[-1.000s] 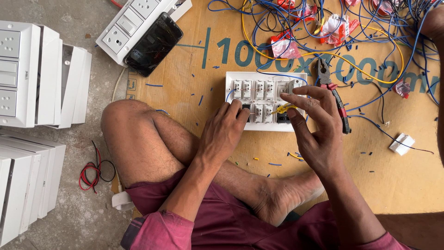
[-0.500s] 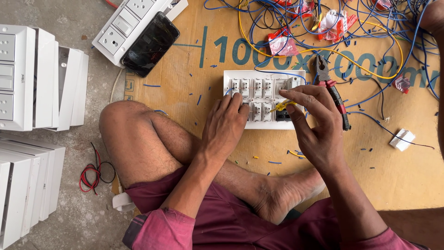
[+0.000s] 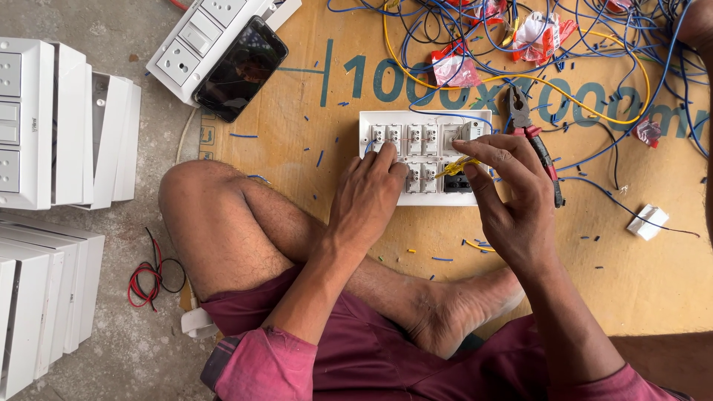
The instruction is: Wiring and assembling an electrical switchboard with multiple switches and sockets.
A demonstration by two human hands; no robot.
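Two hands working over a white switch plate lying face-down at centre of the frame, on a brown cardboard sheet spread over the floor. Left hand pressing flat on the plate's lower left edge, fingers spread and closed on nothing, apparently pinning the plate so as to keep it from sliding. Right hand pinching a short yellow wire between thumb and forefinger, feeding its end toward the terminals at the plate's right side; remaining fingers curled loosely. Red-handled pliers lying just right of the plate, within easy reach of the right hand. Tangle of blue and yellow wires filling the upper right of the frame, presumably stock for cutting. Wire offcuts scattered across the cardboard. Black phone resting on another switch board at upper left. Stacked white plates standing along the left edge. Red and black wire coil lying on the bare floor at lower left.
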